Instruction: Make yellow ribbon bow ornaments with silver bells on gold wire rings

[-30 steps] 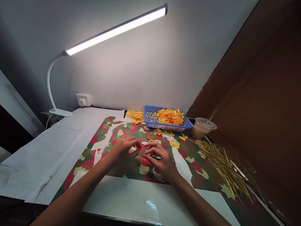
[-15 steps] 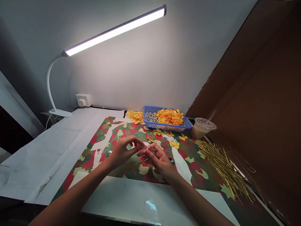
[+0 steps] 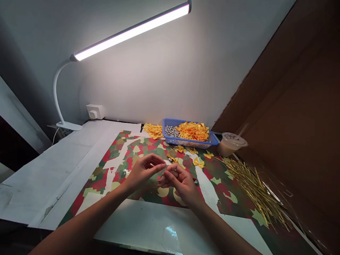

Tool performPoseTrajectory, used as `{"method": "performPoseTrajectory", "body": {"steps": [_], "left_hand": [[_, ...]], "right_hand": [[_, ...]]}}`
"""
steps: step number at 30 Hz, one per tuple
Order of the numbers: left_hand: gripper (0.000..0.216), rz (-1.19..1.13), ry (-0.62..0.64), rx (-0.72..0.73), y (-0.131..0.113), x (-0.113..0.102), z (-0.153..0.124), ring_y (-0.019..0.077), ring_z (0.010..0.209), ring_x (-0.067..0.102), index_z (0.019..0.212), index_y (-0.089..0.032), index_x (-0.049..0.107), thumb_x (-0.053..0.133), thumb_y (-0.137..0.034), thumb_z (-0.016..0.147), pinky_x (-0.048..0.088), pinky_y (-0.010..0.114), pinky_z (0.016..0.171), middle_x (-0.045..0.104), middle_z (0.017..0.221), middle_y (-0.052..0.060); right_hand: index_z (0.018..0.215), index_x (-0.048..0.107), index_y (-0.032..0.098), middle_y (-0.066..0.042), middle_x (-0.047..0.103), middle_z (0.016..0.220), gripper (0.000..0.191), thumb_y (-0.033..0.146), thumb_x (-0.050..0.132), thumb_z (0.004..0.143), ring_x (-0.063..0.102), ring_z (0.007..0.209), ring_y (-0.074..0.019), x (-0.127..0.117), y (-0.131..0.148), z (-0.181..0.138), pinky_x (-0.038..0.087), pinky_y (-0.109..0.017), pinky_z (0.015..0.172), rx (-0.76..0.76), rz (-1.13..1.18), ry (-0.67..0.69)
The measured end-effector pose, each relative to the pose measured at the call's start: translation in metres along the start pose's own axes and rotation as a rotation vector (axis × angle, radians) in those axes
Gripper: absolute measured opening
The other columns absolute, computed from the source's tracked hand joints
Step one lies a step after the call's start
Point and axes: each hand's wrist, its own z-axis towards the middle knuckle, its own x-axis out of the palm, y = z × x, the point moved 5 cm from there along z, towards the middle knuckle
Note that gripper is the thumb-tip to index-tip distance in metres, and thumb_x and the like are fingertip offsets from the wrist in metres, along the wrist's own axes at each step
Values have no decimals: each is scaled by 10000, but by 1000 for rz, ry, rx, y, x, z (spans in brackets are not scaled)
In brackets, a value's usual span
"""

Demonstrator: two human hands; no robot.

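My left hand (image 3: pixel 145 170) and my right hand (image 3: pixel 178 180) meet fingertip to fingertip just above a red, green and cream patterned sheet (image 3: pixel 124 156). Both hands are pinched closed on something small between them that I cannot make out. A dark slim tool (image 3: pixel 196 181) peeks out beside my right hand. Several loose yellow ribbon bows (image 3: pixel 198 162) lie just beyond my fingers. Behind them stands a blue basket (image 3: pixel 214 141) filled with orange-yellow bows (image 3: pixel 192 130) and small silver balls (image 3: pixel 171 131).
A heap of thin gold ties (image 3: pixel 252 186) lies at the right. A lidded plastic cup (image 3: pixel 230 143) stands by the basket. More yellow bows (image 3: pixel 153 130) lie left of the basket. A white desk lamp (image 3: pixel 79 56) arches over the table; a brown board (image 3: pixel 292 99) walls the right.
Both hands have lifted off the sheet and turned fingertips together. The dark tool that showed under my right fingers is now mostly hidden beside that hand.
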Motion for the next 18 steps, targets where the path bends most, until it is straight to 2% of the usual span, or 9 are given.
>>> {"method": "performPoseTrajectory", "body": {"steps": [6,11,18], "left_hand": [[285,-99,-19,-123,5,3,-1,102,665,546,735,-165,595,725,-418,728,442,211,617,597,712,-22],[350,-159,36,-291,15,4,1,73,568,441,679,-149,594,762,-456,670,307,181,479,535,655,-29],[438,-251,118,-502,27,6,-3,53,498,338,658,-143,571,804,-506,580,177,191,434,495,621,-38]], "right_hand": [[845,577,200,-21,720,702,250,446,626,846,706,656,-155,-4,1,-5,583,-279,652,-97,-137,-72],[852,602,199,-41,728,730,224,423,607,862,704,675,-171,-6,3,-7,574,-291,650,-167,-262,-119],[902,602,212,-52,735,750,212,416,545,902,714,682,-192,-7,6,-10,580,-320,655,-228,-373,-143]]}}
